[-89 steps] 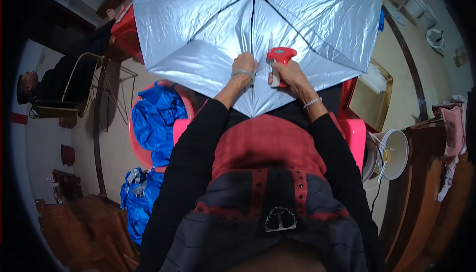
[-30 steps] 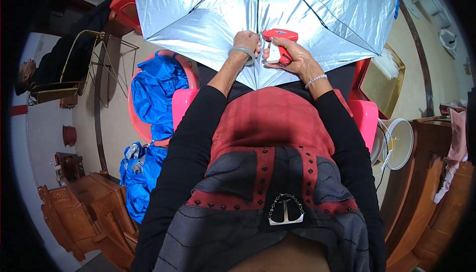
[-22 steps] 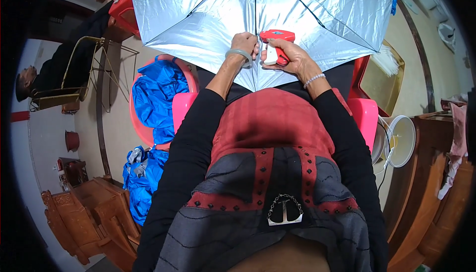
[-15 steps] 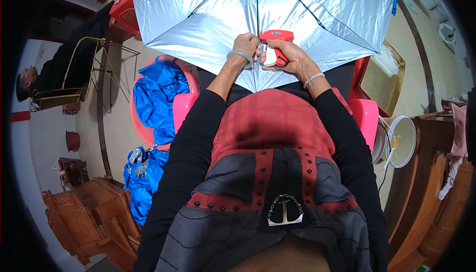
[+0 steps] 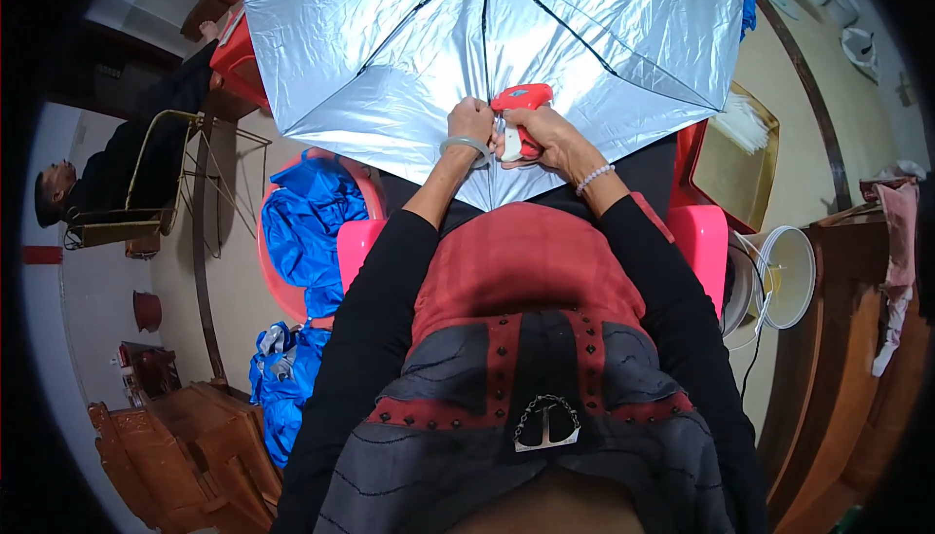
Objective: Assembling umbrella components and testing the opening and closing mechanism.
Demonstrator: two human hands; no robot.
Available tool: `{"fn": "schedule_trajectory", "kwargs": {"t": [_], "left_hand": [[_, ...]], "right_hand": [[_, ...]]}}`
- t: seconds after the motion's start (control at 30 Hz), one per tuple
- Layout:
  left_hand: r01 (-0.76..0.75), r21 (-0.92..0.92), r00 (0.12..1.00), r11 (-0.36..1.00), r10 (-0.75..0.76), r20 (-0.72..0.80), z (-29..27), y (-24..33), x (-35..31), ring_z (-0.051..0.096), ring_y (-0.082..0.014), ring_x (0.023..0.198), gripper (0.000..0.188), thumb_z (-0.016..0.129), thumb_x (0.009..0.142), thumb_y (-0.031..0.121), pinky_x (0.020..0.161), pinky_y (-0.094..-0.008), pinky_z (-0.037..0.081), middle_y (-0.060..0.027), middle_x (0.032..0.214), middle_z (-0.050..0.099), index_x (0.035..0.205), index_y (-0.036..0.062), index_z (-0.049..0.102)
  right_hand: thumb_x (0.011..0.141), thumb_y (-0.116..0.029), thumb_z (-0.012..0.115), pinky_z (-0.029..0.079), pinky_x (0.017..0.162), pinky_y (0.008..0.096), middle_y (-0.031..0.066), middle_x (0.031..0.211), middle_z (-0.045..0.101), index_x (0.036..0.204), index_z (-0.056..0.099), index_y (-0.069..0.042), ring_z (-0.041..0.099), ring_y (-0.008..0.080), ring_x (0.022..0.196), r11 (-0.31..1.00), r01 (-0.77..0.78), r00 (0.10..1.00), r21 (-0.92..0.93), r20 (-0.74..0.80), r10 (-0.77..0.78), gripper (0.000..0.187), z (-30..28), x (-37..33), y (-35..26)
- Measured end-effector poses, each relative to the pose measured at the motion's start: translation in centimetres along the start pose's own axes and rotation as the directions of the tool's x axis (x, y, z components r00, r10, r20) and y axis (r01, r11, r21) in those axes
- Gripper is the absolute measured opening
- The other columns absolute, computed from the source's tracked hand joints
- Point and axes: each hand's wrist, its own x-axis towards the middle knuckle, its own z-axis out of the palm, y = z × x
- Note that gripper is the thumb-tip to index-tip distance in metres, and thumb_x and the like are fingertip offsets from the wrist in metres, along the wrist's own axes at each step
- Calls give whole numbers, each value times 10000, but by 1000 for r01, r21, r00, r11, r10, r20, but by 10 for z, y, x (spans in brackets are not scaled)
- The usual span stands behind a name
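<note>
An open umbrella (image 5: 409,37) with a silver lining and black ribs fills the top of the view, its near edge over my lap. My right hand (image 5: 550,135) grips a red tagging gun (image 5: 518,110) held against the umbrella's near edge. My left hand (image 5: 470,120), with a bangle on the wrist, pinches the silver fabric right beside the gun's tip. Both forearms in black sleeves reach up from my red and grey top.
A pink basin (image 5: 282,286) with blue fabric (image 5: 302,227) stands at my left, more blue bundles (image 5: 278,378) below it. A pink stool (image 5: 703,242), a white bucket (image 5: 789,276) and a tan tray (image 5: 740,149) sit at right. Another person (image 5: 88,184) sits on a metal chair at far left. Wooden furniture (image 5: 175,446) stands at lower left.
The umbrella has turned and shifted slightly under my hands. Both hands stay together at its near edge with the red gun.
</note>
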Motion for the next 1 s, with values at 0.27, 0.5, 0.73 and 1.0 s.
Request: {"fn": "schedule_trajectory", "kwargs": {"t": [0.27,0.5,0.73,1.0], "left_hand": [[58,164,997,985,-65,38,9,-17,21,590,-411,804,182,469,787,102,706,-450,473,-278,784,596,782,-47,573],[53,280,996,958,-69,48,-25,-21,45,591,-409,815,207,513,732,129,756,-440,464,-268,802,605,802,-52,586],[-226,765,969,603,61,238,-119,-27,99,594,-387,863,233,518,748,133,788,-427,469,-245,921,607,903,-18,605],[-290,786,951,545,75,299,-148,-41,111,600,-379,797,327,521,775,285,735,-414,483,-235,876,620,844,-14,636]], "right_hand": [[817,-144,485,498,425,320,105,667,578,920,498,38,600,200,519,874,147,975,-463,-79,-206,210,4,-15,-16],[788,-165,517,465,495,282,98,684,580,922,511,52,572,163,541,754,327,909,-570,-28,-415,255,18,-39,-43],[776,-205,552,445,585,340,152,697,575,981,486,25,562,254,598,175,465,740,-868,272,-615,315,40,-65,-48],[778,-225,528,453,670,416,260,764,589,1009,477,40,581,400,725,1,206,569,-978,120,-813,355,-16,-57,-68]]}}
